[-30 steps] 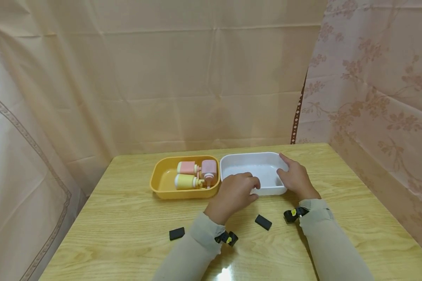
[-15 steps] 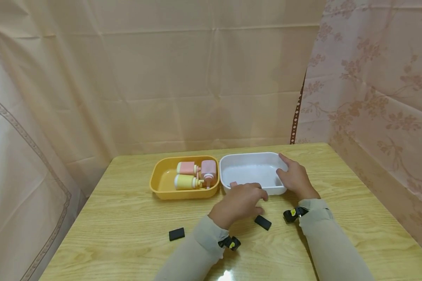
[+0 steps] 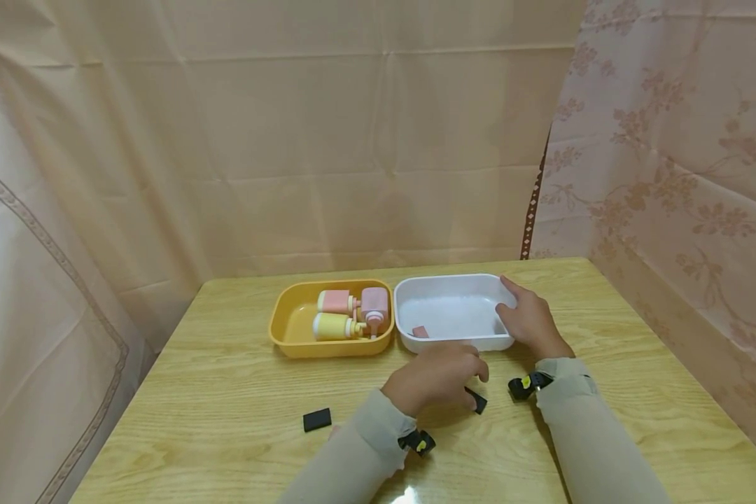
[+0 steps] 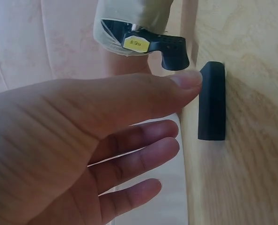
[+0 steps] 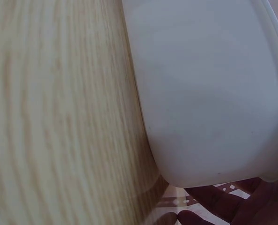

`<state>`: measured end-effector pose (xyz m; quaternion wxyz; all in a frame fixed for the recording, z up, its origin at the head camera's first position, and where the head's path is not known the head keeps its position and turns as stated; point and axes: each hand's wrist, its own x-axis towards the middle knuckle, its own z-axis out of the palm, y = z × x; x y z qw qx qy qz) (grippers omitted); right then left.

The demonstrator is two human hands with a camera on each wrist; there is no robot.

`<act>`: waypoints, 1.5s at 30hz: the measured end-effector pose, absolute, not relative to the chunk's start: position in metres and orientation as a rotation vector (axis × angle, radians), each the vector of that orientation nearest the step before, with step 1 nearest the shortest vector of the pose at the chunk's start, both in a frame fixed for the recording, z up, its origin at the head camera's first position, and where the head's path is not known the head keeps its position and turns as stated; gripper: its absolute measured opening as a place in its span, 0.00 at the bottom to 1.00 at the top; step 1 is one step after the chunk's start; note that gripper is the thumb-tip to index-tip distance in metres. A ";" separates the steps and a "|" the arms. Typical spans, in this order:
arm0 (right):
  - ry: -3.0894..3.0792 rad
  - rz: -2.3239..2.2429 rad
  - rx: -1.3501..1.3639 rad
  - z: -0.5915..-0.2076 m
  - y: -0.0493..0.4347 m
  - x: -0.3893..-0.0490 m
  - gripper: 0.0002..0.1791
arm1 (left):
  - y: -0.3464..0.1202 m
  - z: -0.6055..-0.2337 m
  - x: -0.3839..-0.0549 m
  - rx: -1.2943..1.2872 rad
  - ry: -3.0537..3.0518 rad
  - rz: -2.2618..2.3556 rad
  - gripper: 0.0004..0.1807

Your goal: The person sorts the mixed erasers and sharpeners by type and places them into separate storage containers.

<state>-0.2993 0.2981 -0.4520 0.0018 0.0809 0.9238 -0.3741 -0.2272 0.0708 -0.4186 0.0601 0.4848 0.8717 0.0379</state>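
My left hand (image 3: 437,376) is over the table in front of the white tray (image 3: 447,278), its fingers loosely bent and holding nothing. Its thumb tip is right beside a small black block (image 4: 212,101); whether they touch I cannot tell. My right hand (image 3: 531,323) grips the tray's right end, thumb over the rim and fingers outside. In the right wrist view the tray's wall (image 5: 204,93) fills much of the picture, with the fingers partly hidden behind its corner. A small pink piece (image 3: 420,332) lies inside the tray at the front left.
Left of the tray stands a yellow tray (image 3: 290,344) holding pink, yellow and mauve pump bottles (image 3: 334,327). Another black block (image 3: 317,420) lies near my left sleeve (image 3: 353,455). Something pinkish shows at the sleeve's edge, mostly hidden. Curtains (image 3: 378,140) hang behind the table.
My left hand has drawn back from over the white tray towards the near black block. The pink piece, earlier out of sight, now shows in the tray. My right hand has stayed put.
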 end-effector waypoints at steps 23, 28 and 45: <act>2.907 -1.168 0.255 -0.451 0.298 -0.299 0.39 | 0.073 -0.430 -0.225 1.529 2.661 0.015 0.14; 2.903 -1.178 0.255 -0.452 0.298 -0.299 0.39 | 0.074 -0.432 -0.226 1.545 2.655 0.034 0.11; 2.906 -1.171 0.256 -0.451 0.298 -0.298 0.39 | 0.073 -0.430 -0.227 1.599 2.626 0.050 0.07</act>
